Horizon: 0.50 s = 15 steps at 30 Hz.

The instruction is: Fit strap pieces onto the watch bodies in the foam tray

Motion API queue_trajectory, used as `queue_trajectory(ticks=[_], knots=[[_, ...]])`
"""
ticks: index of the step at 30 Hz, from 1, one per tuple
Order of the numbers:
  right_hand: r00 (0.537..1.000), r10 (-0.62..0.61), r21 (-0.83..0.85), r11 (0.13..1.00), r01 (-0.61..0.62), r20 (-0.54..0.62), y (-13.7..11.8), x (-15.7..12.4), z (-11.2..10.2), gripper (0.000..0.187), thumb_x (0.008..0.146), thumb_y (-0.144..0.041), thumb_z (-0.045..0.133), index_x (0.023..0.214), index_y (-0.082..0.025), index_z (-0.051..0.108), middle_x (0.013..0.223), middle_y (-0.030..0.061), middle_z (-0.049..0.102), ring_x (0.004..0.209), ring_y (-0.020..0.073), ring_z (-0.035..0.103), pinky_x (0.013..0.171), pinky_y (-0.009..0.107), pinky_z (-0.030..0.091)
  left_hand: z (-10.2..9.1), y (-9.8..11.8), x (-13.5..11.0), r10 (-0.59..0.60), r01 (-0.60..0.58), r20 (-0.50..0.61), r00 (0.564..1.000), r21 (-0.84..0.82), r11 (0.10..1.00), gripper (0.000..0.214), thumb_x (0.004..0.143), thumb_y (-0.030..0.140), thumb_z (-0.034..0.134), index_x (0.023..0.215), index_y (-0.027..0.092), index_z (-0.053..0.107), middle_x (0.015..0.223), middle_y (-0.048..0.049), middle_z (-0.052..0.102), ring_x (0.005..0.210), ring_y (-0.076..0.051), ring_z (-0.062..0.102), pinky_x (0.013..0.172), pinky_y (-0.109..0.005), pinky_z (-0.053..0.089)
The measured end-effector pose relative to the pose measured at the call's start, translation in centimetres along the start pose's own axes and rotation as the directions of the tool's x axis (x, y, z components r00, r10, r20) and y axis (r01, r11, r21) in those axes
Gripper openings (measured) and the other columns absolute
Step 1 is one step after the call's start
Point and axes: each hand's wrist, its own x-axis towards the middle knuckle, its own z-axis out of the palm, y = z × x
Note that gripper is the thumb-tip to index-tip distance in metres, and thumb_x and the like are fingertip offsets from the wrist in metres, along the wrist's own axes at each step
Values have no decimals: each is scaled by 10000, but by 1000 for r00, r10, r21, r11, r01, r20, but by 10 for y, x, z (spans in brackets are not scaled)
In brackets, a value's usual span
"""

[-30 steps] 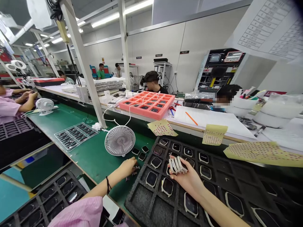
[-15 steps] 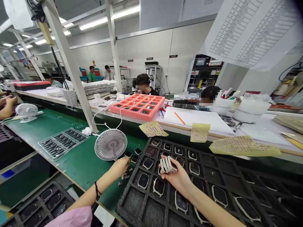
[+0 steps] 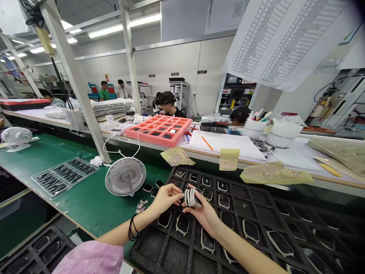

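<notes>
My right hand [image 3: 203,213] is wrapped round a stack of several pale-framed smartwatches [image 3: 191,198], edges toward me, above a black foam tray [image 3: 159,243]. My left hand [image 3: 170,195] is at the left side of this stack with thumb and fingers pinched together. Whatever is between those fingertips is too small or hidden to make out. More smartwatches lie screen up in the tray's pockets below and around both hands, one of them [image 3: 183,223] just under the stack. A few dark watch faces [image 3: 148,188] rest on the green mat to the left.
A grey fan [image 3: 126,176] stands left of the tray, near small loose scraps [image 3: 141,206] and a clear tray of dark parts [image 3: 66,174]. On the raised shelf sits a pink foam tray [image 3: 171,141]. Co-workers sit behind it. Printed sheets hang at upper right.
My left hand has moved right, from beside the watch faces on the mat to the stack in my right hand. The whole view has shifted slightly.
</notes>
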Motion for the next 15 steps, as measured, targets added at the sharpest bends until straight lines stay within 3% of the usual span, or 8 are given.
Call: queue_trajectory(ticks=[10, 15], knots=[[999, -30, -25, 999, 31, 27, 1, -1, 2, 566, 822, -371, 613, 1345, -250, 429, 837, 26, 694, 725, 201, 648, 694, 378, 514, 4, 3, 2, -26, 28, 38, 999, -54, 998, 378, 575, 430, 791, 695, 109, 631, 505, 13, 598, 450, -96, 547, 495, -229, 474], [996, 7, 103, 995, -17, 92, -4, -2, 2, 472, 846, -364, 569, 1299, -264, 483, 891, 27, 695, 723, 185, 639, 699, 365, 508, 5, 2, 0, -69, 81, 80, 994, -158, 984, 407, 603, 461, 778, 756, 130, 598, 702, -9, 643, 586, -99, 588, 575, -224, 478]])
